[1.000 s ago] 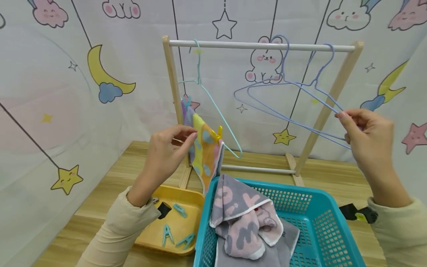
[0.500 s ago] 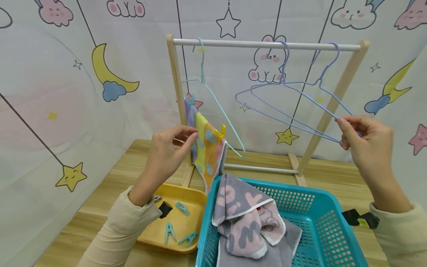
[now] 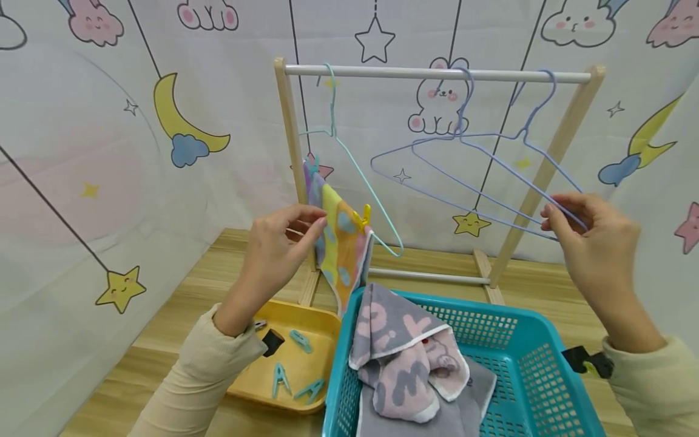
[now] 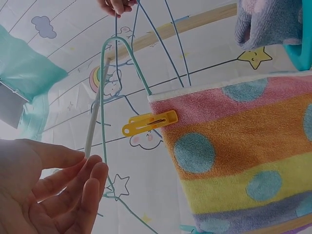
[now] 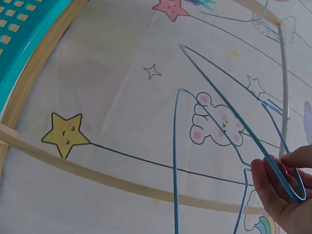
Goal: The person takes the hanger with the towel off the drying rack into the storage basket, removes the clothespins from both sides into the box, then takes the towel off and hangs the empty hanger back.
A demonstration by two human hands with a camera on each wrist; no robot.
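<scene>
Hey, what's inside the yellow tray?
Three teal clothespins and part of a small grayish object. Whatever lies behind the left sleeve can't be seen.

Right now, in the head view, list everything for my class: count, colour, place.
Printed backdrop: count unclear, white, behind
Wood-grain surface: 1, tan, underneath
Rack: 1, pale wood and grey, centre
Green hanger: 1, pale green, rack's left
Blue hangers: 2, blue, rack's right
Striped towel: 1, multicoloured, clipped to green hanger
Towel clips: 2, yellow and blue, towel's top
Basket: 1, teal, front right
Cloths: count unclear, grey-pink, in basket
Tray: 1, yellow, left of basket
Tray clips: at least 3, green, in tray
Sleeves: 2, cream, lower left and right
Wrist gadgets: 2, black, at sleeves
Left grip: 1, bare, near towel
Right grip: 1, bare, on blue hanger
</scene>
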